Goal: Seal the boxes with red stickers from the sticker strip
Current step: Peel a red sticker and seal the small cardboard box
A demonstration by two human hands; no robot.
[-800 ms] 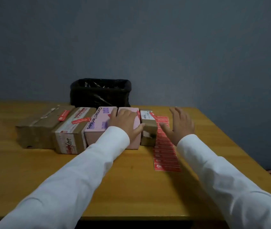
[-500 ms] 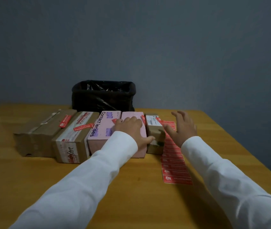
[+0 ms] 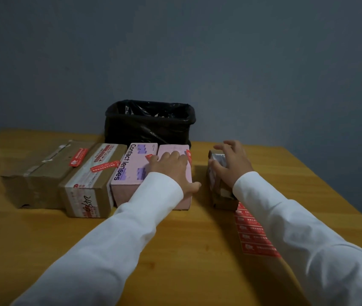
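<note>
Several boxes stand in a row on the wooden table [image 3: 175,250]. From the left: a large brown box [image 3: 41,173], a taped brown box [image 3: 91,184], a pink "Contact lenses" box [image 3: 129,171] and a plain pink box [image 3: 186,195], each with a red sticker on top. My left hand [image 3: 171,168] rests flat on the plain pink box. My right hand [image 3: 231,166] grips a small brown box [image 3: 217,188], which stands apart to the right of the row. The red sticker strip [image 3: 253,235] lies on the table, partly under my right sleeve.
A black bin lined with a plastic bag [image 3: 149,122] stands at the table's far edge behind the boxes. A grey wall rises behind the table. The table's right edge [image 3: 341,195] runs close to my right arm.
My right hand has moved onto the small brown box and gripped it, and that box now stands farther right, off the row. My left hand stays on the pink box.
</note>
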